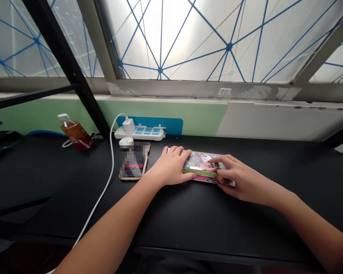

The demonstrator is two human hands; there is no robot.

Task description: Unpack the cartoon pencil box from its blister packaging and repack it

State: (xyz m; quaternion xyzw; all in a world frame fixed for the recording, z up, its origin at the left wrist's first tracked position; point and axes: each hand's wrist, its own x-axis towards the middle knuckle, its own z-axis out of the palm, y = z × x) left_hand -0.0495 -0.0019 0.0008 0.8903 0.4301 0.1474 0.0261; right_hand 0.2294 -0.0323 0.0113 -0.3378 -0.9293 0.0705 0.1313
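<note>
A flat colourful box [202, 164] with cartoon print lies on the black desk [188, 220]. My left hand [171, 167] rests on its left end, fingers curled over the top and thumb against the near edge. My right hand [240, 179] holds its right end, fingers pressed on the lid and front edge. Both hands grip the box, which sits flat on the desk.
A phone [134, 161] lies left of the box, with a white charger cable [103, 190] running to a power strip [140, 132] by the wall. A bottle of amber drink [76, 134] lies at the back left. A black frame post [71, 72] slants overhead.
</note>
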